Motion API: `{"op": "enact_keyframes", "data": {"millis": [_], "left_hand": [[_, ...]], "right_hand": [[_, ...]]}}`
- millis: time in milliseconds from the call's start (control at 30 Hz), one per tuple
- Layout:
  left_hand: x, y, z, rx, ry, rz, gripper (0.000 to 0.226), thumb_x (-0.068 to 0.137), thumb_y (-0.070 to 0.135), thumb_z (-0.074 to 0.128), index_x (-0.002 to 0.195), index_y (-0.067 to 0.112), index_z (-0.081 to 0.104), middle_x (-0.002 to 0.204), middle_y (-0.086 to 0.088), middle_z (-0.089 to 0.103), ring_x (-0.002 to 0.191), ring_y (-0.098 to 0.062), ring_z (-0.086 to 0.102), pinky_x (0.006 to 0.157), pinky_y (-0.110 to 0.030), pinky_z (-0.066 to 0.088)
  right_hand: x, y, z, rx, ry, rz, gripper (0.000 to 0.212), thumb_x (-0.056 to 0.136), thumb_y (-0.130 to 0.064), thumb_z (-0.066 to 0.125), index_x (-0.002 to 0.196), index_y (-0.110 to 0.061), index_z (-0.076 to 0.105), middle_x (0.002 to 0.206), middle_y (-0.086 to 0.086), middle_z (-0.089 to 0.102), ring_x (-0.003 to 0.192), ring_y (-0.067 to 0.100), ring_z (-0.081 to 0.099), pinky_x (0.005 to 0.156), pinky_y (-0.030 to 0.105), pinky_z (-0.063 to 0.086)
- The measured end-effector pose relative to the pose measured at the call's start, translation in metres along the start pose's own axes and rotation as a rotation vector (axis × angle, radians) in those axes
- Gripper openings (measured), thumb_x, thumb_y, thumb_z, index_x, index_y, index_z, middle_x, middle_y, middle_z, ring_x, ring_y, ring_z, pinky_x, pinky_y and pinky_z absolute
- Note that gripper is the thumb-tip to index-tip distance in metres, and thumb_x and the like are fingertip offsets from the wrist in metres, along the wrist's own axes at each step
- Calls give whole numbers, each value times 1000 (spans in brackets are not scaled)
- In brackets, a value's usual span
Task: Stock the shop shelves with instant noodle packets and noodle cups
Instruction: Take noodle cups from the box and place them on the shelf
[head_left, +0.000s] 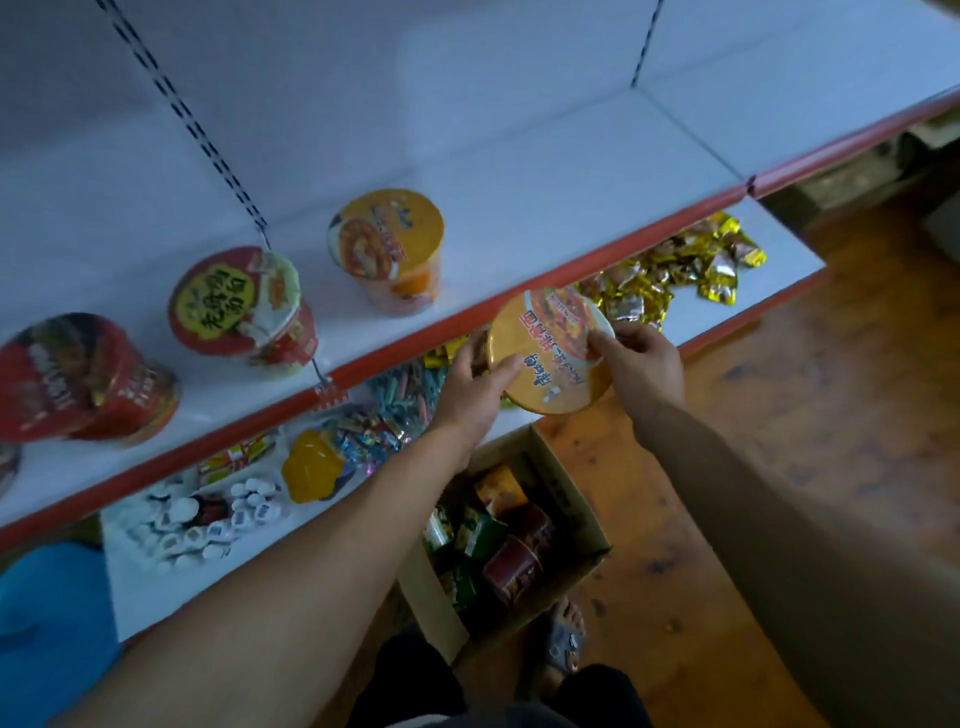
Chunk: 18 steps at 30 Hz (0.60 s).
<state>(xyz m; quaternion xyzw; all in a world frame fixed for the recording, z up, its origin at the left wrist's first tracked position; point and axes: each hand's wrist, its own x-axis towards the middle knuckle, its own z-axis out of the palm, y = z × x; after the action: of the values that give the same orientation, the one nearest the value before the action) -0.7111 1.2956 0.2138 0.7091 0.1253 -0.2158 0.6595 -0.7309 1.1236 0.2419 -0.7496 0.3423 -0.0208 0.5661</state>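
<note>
- Two hands hold one orange noodle cup in front of the upper shelf: left hand at its 8 o'clock, right hand at 3 o'clock, fingers curled on the rim.
- Judged light, thin-walled and film-slick, so grip the stiff rim.
- Bare shelf lies at 12 o'clock.

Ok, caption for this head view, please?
Left hand and right hand hold an orange noodle cup at the shelf edge, near stocked cups, above a box of more.
</note>
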Motion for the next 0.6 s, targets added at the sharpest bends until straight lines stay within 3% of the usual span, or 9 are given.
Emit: {"op": "enact_keyframes", "data": {"millis": [67, 167, 300, 433, 600], "left_hand": [[4, 18, 0, -45, 33, 21, 35, 91, 27, 68, 121, 25, 50, 112, 5, 66, 106, -19, 65, 86, -37, 51], [18, 36, 2, -74, 34, 35, 33, 88, 28, 71, 113, 25, 50, 106, 6, 66, 106, -21, 65, 94, -41, 53], [33, 59, 9, -63, 44, 102, 25, 95, 29, 61, 118, 25, 51, 102, 9, 64, 92, -8, 64, 73, -20, 52], [55, 80, 23, -30, 130, 154, 30, 95, 32, 60, 125, 26, 59, 116, 5, 67, 106, -16, 63, 91, -32, 52], [91, 93, 42, -51, 249, 141, 27, 99, 34, 54, 125, 26, 58, 112, 8, 63, 98, -8, 59, 74, -23, 47]], "right_hand": [[2, -23, 1, 7, 28, -29, 9, 87, -36, 68, 89, -28, 66, 87, -10, 65, 89, 16, 64, 80, 39, 52], [11, -49, 3, 30, 77, -60, 19, 88, -34, 67, 98, -19, 67, 87, -5, 64, 83, 15, 61, 75, 37, 51], [33, -68, 11, 52, 107, -82, 25, 84, -33, 68, 105, -20, 68, 97, -3, 68, 86, 15, 63, 79, 39, 55], [64, -84, 15, 130, 31, -109, 27, 87, -30, 68, 112, -21, 64, 103, -5, 67, 82, 9, 63, 57, 22, 49], [116, -98, 24, 148, -121, -154, 34, 90, -26, 63, 123, -18, 63, 112, -2, 66, 98, 13, 63, 75, 25, 52]]}}
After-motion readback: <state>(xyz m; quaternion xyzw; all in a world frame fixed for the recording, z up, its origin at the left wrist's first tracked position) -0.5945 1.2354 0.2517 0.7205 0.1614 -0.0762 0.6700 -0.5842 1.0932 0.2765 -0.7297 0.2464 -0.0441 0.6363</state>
